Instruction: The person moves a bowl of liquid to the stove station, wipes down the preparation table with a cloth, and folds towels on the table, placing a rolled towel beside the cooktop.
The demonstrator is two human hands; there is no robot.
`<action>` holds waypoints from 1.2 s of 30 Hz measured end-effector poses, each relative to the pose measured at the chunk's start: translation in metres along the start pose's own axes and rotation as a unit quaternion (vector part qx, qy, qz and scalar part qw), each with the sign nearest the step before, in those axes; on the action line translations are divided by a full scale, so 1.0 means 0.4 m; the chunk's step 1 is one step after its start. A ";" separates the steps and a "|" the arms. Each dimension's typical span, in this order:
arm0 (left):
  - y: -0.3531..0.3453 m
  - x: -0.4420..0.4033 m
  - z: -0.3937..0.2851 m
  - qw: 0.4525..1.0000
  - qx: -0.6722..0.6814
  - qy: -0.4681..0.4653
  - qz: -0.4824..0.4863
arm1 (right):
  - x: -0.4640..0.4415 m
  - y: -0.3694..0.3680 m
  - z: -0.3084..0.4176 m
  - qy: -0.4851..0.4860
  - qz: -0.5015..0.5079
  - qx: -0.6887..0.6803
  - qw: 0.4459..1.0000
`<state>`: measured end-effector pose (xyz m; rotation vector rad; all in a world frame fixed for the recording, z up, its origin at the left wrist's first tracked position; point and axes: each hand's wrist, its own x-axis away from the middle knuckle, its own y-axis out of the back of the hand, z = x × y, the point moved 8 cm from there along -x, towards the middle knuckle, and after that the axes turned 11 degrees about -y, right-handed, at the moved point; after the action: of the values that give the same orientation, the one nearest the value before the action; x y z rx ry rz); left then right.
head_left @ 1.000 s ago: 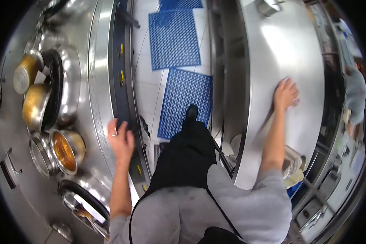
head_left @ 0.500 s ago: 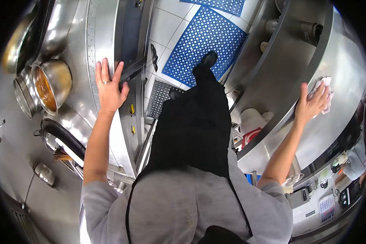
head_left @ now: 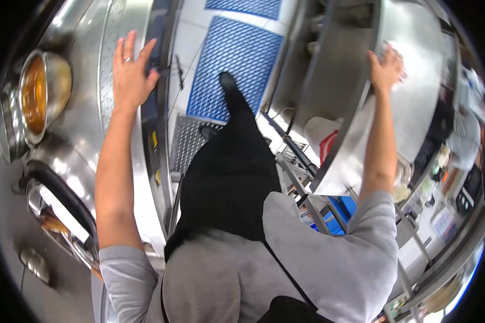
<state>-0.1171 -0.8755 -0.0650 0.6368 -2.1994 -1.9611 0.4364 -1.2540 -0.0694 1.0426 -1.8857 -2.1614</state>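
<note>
My left hand [head_left: 132, 81], a ring on one finger, is spread with nothing in it, over the front edge of the steel cooking counter [head_left: 83, 116]. My right hand [head_left: 386, 70] lies with its fingers spread over a pale cloth [head_left: 400, 49] on the steel worktop [head_left: 423, 32]; most of the cloth is hidden beneath the hand. Left of my left hand, a metal pot [head_left: 58, 86] holds orange-brown liquid [head_left: 35, 96], beside another metal bowl [head_left: 4, 123].
Blue perforated mats [head_left: 237, 64] and a dark mat [head_left: 188, 142] lie on the tiled floor between the counters. A ladle [head_left: 35, 265] is at the lower left. A white container with red marking [head_left: 320, 134] sits under the worktop. Another person [head_left: 464, 134] stands at far right.
The view has swung. Both hands now reach farther forward. The cloth, visible under my right hand half a second ago, is now mostly covered; my left hand remains spread.
</note>
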 end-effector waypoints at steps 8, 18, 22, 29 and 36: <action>0.038 -0.014 -0.042 1.000 0.021 -0.001 0.018 | 0.114 0.207 0.082 -0.041 -0.025 -0.206 0.977; -0.006 -0.063 -0.039 0.997 -0.013 -0.013 0.079 | -0.449 -0.135 -0.208 -0.281 -0.033 -0.034 0.959; 0.007 -0.086 -0.061 0.994 -0.016 0.015 0.108 | -0.387 -0.100 0.131 -0.029 -0.087 -0.082 0.992; -0.186 -0.363 -0.294 0.967 0.221 0.068 0.108 | -0.549 -0.165 -0.021 -0.102 0.027 -0.082 0.991; -0.532 -0.416 -0.459 0.837 0.504 0.054 0.209 | -0.116 0.033 0.028 -0.041 0.043 0.021 0.998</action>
<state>0.1481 -0.9938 -0.2143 0.2669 -2.8518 -0.4428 0.4610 -1.2252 -0.0377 0.8760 -1.9808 -2.1564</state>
